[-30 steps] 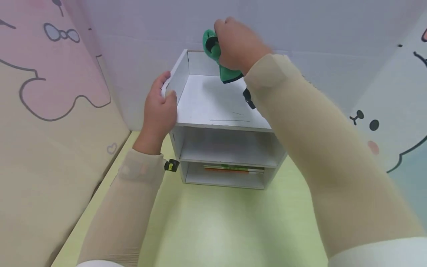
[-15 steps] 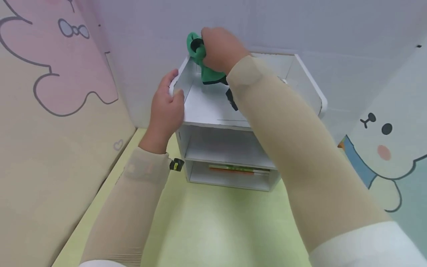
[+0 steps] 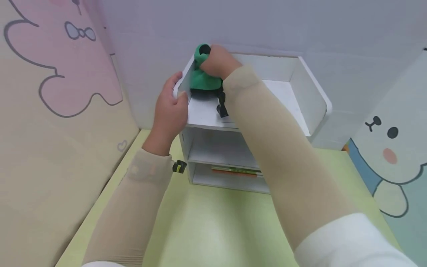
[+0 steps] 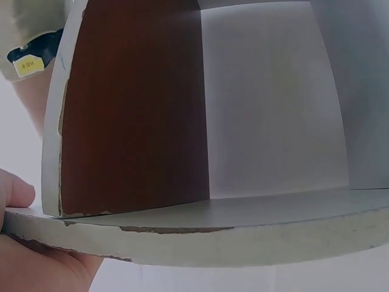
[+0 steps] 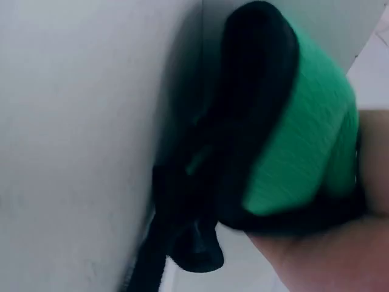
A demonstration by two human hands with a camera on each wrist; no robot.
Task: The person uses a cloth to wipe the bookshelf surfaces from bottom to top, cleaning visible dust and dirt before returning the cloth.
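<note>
A small white shelf unit (image 3: 301, 107) stands on a pale green table. My right hand (image 3: 215, 61) grips a green pouch with black trim (image 3: 201, 78) and holds it in the far-left corner of the unit's top tray. In the right wrist view the green pouch (image 5: 301, 140) sits against the white side wall (image 5: 79, 134). My left hand (image 3: 171, 107) grips the front end of the tray's left side wall. The left wrist view shows that hand (image 4: 36, 255) under the panel edge (image 4: 200, 234).
Papers or thin books (image 3: 238, 171) lie on the bottom shelf; the middle shelf looks bare. Cartoon-printed panels (image 3: 50, 111) enclose the table on the left, back and right. The green tabletop (image 3: 213, 226) stretches in front of the unit.
My right hand has brought the green pouch down and leftward from above the back rim into the tray's far-left corner. The left hand has stayed on the side wall.
</note>
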